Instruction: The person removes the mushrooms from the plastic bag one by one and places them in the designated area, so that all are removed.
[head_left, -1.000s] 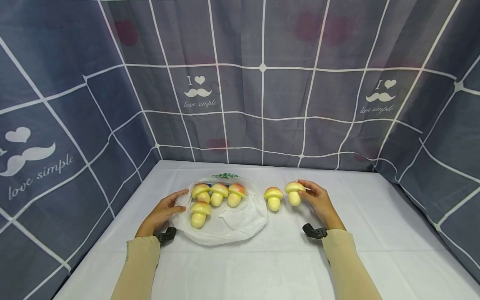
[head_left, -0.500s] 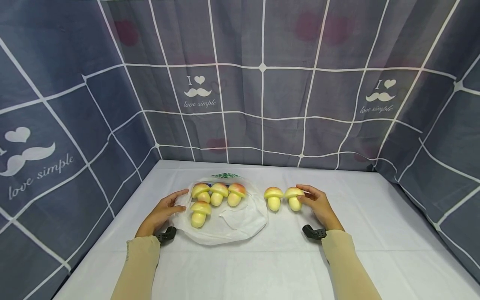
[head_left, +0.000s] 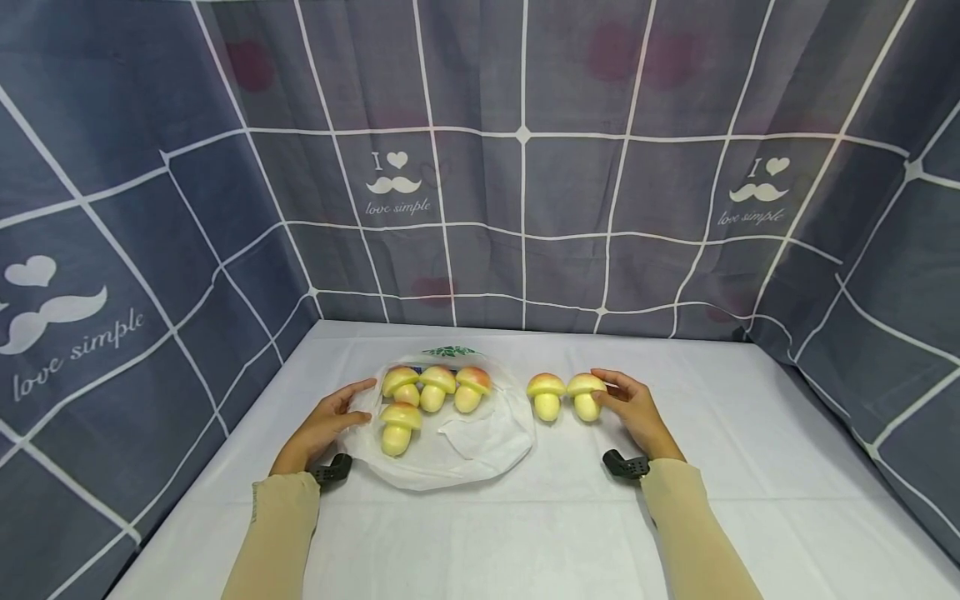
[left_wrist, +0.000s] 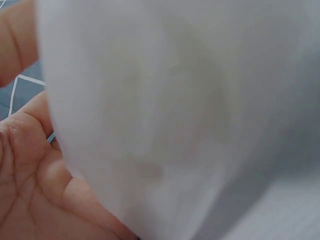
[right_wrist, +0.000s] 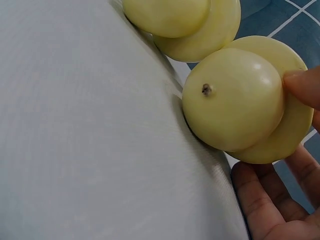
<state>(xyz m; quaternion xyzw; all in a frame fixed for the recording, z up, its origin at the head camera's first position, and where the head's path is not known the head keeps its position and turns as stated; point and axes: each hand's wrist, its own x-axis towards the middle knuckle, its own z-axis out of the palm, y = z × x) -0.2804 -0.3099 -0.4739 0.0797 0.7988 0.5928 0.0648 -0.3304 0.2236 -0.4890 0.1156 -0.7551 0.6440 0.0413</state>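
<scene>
My right hand (head_left: 636,410) holds a yellow toy mushroom (head_left: 583,400) standing on the white table; in the right wrist view its thumb presses the mushroom (right_wrist: 232,100) and the other fingers curve behind. Just to its left stands another toy mushroom (head_left: 547,397). A white plastic bag (head_left: 480,450) lies left of centre, with several yellow mushrooms with reddish caps, such as the front one (head_left: 397,433), on or in it. My left hand (head_left: 322,429) touches the bag's left edge, thumb and forefinger apart. The bag (left_wrist: 150,100) fills the left wrist view and hides the fingertips.
A white cloth (head_left: 570,525) covers the table. Dark grey-blue checked curtains (head_left: 480,183) stand along the back and both sides. A black device (head_left: 626,465) is on the right wrist and another (head_left: 332,469) on the left. The bag has a green print (head_left: 450,352) at its far edge.
My right hand has lowered the toy mushroom slightly toward me, onto the table beside its neighbour, and the thumb has shifted on it. My left hand and the bag have stayed put.
</scene>
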